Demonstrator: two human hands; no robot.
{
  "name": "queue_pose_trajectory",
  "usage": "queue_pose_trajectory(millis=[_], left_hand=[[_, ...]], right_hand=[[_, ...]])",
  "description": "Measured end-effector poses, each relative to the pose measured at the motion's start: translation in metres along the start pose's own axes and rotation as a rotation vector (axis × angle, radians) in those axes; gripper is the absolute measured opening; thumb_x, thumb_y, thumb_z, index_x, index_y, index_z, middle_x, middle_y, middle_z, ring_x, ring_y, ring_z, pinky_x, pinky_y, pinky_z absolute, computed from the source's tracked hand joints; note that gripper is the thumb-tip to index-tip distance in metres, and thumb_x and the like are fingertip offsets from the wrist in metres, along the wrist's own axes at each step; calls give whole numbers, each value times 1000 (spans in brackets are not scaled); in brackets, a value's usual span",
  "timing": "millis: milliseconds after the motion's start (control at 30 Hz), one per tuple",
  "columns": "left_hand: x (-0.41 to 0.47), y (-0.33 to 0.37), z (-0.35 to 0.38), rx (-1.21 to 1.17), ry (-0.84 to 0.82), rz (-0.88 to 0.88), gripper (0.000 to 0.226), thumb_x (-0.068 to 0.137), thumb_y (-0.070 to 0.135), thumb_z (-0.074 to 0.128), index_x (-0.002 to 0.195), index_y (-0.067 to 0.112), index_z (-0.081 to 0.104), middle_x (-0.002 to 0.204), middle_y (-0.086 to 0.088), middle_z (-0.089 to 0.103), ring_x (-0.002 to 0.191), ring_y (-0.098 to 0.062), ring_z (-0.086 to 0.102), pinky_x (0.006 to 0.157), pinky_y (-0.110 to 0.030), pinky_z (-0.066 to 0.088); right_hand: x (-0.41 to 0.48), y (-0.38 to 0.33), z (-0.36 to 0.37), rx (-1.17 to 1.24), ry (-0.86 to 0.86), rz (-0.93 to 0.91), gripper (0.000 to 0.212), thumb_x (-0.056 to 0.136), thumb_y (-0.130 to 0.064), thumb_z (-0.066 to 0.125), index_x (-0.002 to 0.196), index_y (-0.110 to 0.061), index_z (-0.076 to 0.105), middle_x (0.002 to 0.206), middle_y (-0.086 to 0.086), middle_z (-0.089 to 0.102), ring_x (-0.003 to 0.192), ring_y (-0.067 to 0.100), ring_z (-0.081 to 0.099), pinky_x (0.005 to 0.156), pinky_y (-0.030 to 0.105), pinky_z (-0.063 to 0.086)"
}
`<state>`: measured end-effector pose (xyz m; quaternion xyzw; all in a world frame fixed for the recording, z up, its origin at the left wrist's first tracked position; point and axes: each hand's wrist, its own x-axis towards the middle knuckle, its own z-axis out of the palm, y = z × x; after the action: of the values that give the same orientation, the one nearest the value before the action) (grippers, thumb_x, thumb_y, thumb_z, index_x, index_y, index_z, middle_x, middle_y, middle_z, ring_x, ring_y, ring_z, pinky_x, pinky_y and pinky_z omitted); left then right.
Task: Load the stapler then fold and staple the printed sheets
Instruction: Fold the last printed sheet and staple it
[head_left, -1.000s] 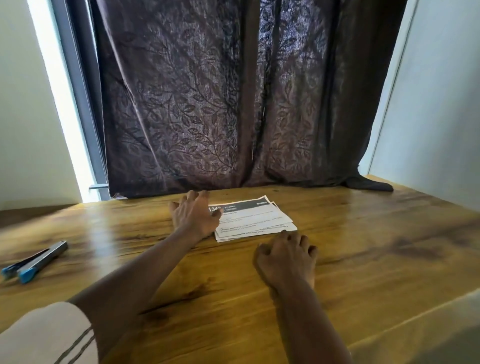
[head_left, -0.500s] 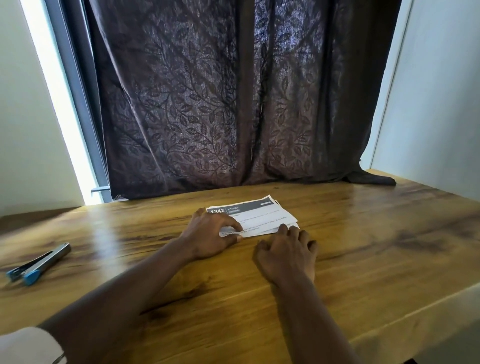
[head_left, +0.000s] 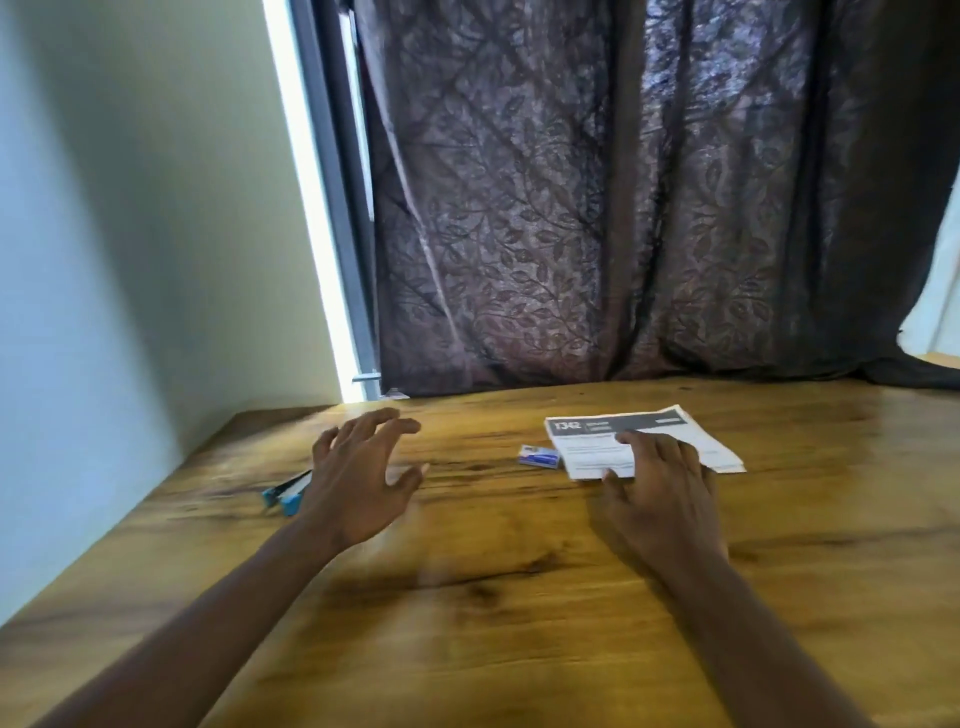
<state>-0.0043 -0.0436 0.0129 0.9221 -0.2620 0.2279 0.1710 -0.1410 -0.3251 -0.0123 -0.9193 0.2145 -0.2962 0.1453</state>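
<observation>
A stack of printed sheets (head_left: 613, 431) with a dark header band lies on the wooden table (head_left: 493, 597), right of centre. My right hand (head_left: 657, 488) rests flat on the sheets' near edge, fingers spread. A small blue and white staple box (head_left: 540, 457) lies just left of the sheets. The stapler (head_left: 284, 493), grey with blue ends and lying hinged apart, sits at the left. My left hand (head_left: 363, 473) hovers over the table right beside the stapler, fingers spread and empty, hiding the stapler's far end.
A dark leaf-patterned curtain (head_left: 623, 208) hangs behind the table's far edge. A pale wall (head_left: 130, 260) borders the table on the left, with a bright window strip beside the curtain.
My left hand left the sheets and swung left toward the stapler. The staple box now shows beside the sheets. The view turned left. My right hand moved up onto the sheets.
</observation>
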Motion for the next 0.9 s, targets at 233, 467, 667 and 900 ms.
queue_pose_trajectory(millis=[233,467,667,900], left_hand=[[-23,-77,-33,164,-49,-266,52,87,56,61,135,36,57,137,3,62,127,-25,56,100,-46,42],[-14,-109,-40,136,-251,-277,56,78,53,62,131,36,58,127,8,69,117,-22,62,92,-38,50],[-8,-111,-38,61,-212,-239,53,77,44,72,127,33,62,119,6,74,107,-23,66,81,-34,49],[14,-44,-21,-349,-91,-211,49,71,46,81,116,30,73,107,2,79,92,-15,72,75,-25,46]], right_hand=[[25,-59,26,-14,-127,-188,53,98,-42,53,148,-27,42,147,-1,52,139,21,38,113,43,30],[61,-86,48,-239,-232,-191,46,102,-39,49,146,-26,48,142,1,59,140,24,38,113,46,28],[68,-84,58,-255,-279,-168,36,93,-33,68,129,-30,64,126,-1,69,120,22,57,108,43,40],[76,-95,64,120,-85,74,45,85,-41,78,121,-16,69,113,7,74,103,26,68,84,33,54]])
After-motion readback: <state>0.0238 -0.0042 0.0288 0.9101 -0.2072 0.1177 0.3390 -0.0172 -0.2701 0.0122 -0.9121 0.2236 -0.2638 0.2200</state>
